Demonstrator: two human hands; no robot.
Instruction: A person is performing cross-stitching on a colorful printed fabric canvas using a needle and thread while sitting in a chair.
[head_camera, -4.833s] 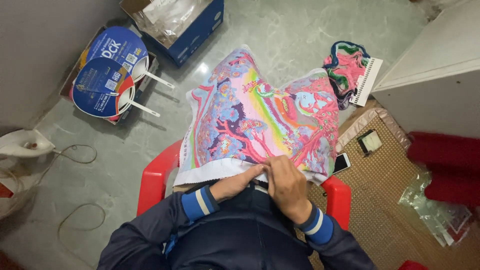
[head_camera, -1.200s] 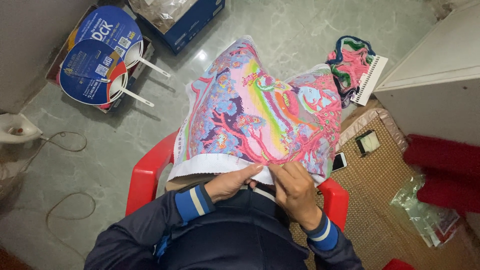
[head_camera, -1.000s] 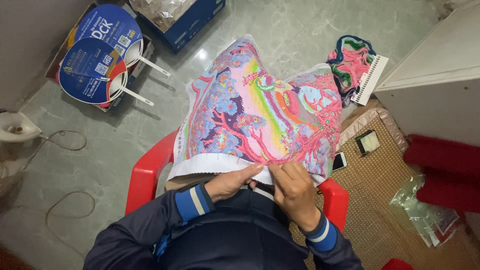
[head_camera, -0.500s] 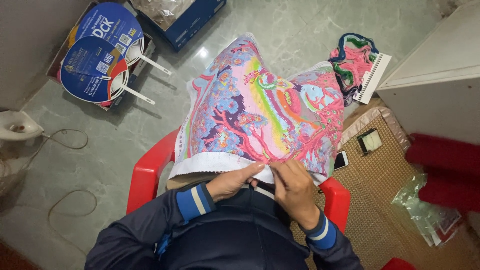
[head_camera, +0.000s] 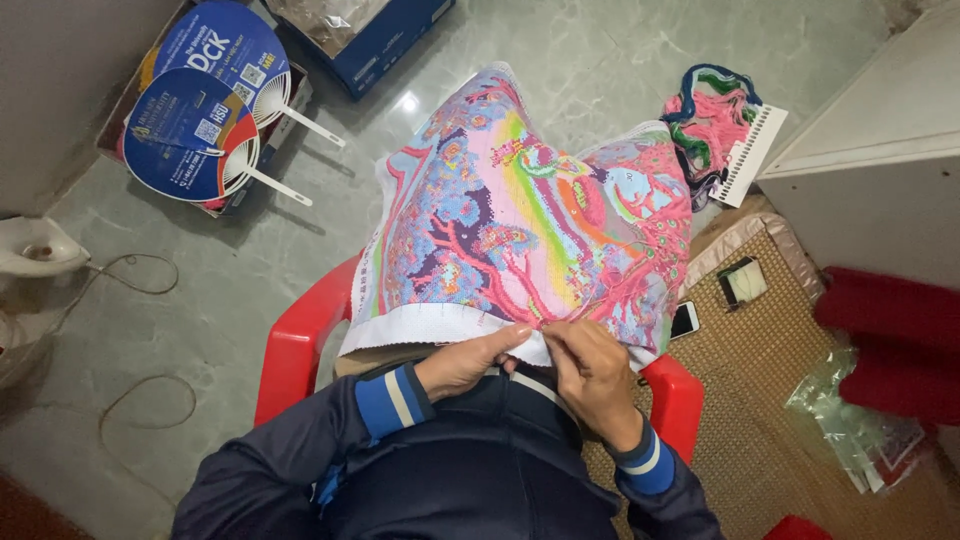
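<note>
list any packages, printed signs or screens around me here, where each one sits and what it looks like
Two printed hand fans: upper left on the floor, round, blue with red and white, white handles.
Cardboard box: top centre, blue, open, clear plastic inside.
Phone: on the woven mat right of the embroidery cloth, white-edged, partly hidden.
Plastic bag: lower right on the mat, clear, crumpled.

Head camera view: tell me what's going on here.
A person sits at a red plastic chair with a large multicoloured cross-stitch cloth draped over it. Both hands meet at the cloth's near white edge: the left hand pinches the border while the right hand works at the stitching beside it. Any needle is too small to see. Two blue hand fans lie on the floor to the left, and a bundle of coloured threads lies beyond the cloth.
</note>
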